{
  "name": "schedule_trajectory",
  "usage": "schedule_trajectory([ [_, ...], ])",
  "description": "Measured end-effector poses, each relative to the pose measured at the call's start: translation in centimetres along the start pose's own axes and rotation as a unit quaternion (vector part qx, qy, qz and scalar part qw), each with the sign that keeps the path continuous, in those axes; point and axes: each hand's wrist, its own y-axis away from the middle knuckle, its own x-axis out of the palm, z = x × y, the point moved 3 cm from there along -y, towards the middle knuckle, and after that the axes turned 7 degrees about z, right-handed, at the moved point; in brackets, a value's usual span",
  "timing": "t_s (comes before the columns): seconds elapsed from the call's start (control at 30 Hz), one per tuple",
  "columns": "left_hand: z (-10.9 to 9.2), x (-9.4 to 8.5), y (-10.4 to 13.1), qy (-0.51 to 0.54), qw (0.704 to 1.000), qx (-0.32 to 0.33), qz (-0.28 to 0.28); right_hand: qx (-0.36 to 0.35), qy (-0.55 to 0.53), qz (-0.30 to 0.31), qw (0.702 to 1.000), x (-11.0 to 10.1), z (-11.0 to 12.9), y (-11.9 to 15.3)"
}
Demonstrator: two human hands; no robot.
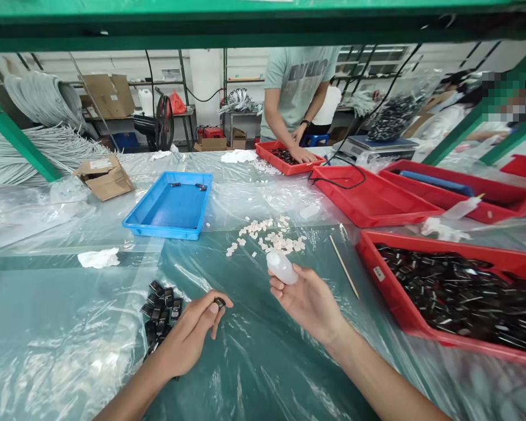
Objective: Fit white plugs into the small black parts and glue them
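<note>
Between the thumb and fingers of my left hand point(191, 333) is a small black part point(220, 302), pinched above the plastic-covered table. A pile of similar black parts point(161, 309) lies just left of that hand and partly behind it. My right hand point(309, 301) grips a small translucent white squeeze bottle point(282, 268), tilted with its top toward the upper left. Beyond the bottle, many small pale pieces point(263, 234) are scattered on the table. To the right of them lies a thin wooden stick point(344, 268). The small part's details are too small to make out.
At the right, a red tray point(368, 292) holds many black parts. A blue tray point(166, 228) with a few parts stands at left. More red trays point(377, 216) sit farther back. Across the table a person point(298, 93) reaches into another red tray. A green beam point(263, 26) crosses overhead.
</note>
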Motion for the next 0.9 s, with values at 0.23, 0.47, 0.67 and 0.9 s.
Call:
schedule_trajectory([
  [0.23,-0.7,-0.9,-0.9,0.062,0.997,0.002,0.042,0.006,-0.021,0.019,1.0,0.6,0.0,0.5],
  [0.47,0.3,-0.6,-0.5,-0.007,0.999,-0.025,-0.033,0.0,-0.001,0.06,0.998,0.8,-0.3,0.9],
  [0.67,0.3,-0.4,-0.3,-0.083,0.993,0.066,-0.054,-0.008,0.034,0.082,0.996,0.7,-0.5,0.8],
  [0.9,-0.7,-1.5,-0.6,-0.128,0.981,0.111,-0.089,-0.013,0.108,0.099,0.989,0.6,-0.7,0.9],
])
